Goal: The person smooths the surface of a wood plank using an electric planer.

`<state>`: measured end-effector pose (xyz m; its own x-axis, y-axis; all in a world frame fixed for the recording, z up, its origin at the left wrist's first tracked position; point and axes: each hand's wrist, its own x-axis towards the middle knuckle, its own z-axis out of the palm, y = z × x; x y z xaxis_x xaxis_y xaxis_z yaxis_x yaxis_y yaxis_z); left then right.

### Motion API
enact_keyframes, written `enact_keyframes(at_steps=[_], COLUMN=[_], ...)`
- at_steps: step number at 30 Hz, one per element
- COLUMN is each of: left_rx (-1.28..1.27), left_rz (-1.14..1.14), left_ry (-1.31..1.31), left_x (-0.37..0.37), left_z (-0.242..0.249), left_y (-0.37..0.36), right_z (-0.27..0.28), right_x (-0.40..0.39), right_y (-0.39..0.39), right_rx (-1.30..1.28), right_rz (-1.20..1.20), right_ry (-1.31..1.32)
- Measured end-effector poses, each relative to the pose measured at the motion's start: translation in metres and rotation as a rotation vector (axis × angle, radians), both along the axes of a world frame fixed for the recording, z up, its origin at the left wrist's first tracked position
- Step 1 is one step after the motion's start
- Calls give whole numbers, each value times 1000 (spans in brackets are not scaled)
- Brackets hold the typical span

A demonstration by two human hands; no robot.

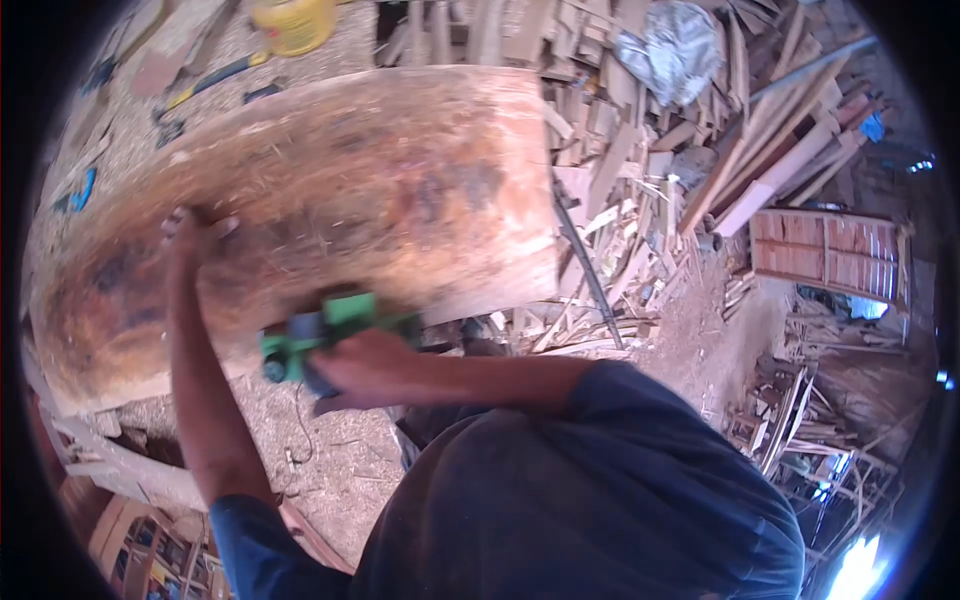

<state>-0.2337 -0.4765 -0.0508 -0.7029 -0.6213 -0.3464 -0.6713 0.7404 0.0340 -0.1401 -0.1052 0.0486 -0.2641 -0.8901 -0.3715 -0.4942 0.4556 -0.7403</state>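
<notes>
A big curved wooden slab (330, 190) spans the upper left in the head view, its surface mottled brown and dark with a paler strip at the right end. Along its near edge is a green electric planer (340, 318), slightly blurred. My right hand (365, 368) is wrapped round the planer's dark handle. Farther left, my left hand (198, 238) rests on the slab with thumb and fingers apart, holding nothing. A thin cord (303, 425) hangs below the planer.
Offcuts (620, 190) lie heaped behind and right of the slab, with a crumpled silver plastic bag (672, 50) on top. At the upper left are a yellow container (292, 25) and a yellow-and-black tool (215, 80). A slatted wooden panel (825, 255) stands at right.
</notes>
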Motion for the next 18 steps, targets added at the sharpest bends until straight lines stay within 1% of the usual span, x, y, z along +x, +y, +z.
enact_keyframes(at_steps=[2,4,5,7,9,10,11,12,13,14,16,18], left_rx=[-59,167,274,338,298,229,163,97,31,44,73,106], left_rz=[-59,-58,-45,-26,-41,-64,-32,-3,27,18,-3,21], left_ry=[222,218,209,224,239,245,221,197,174,164,139,142], left_x=[16,9,12,3,-14,-20,-25,-31,-36,-39,-41,-41], left_z=[-47,-70,-73,-65,-39,-24,-23,-26,-29,-30,-28,-22], left_y=[-26,-41,-37,20,94,124,142,154,160,159,155,157], right_z=[-3,-8,-5,10,16,13,7,3,4,5,11,11], right_x=[1,-1,-9,-34,-57,-66,-73,-80,-87,-94,-109,-125], right_y=[3,31,53,115,181,219,259,297,335,366,417,445], right_rx=[-100,-152,-96,14,169,167,165,220,98,18,57,68], right_rz=[-29,-54,-53,-31,-1,-18,-40,-47,-81,-132,-140,-116], right_ry=[33,128,99,30,-2,45,85,127,204,206,209,193])
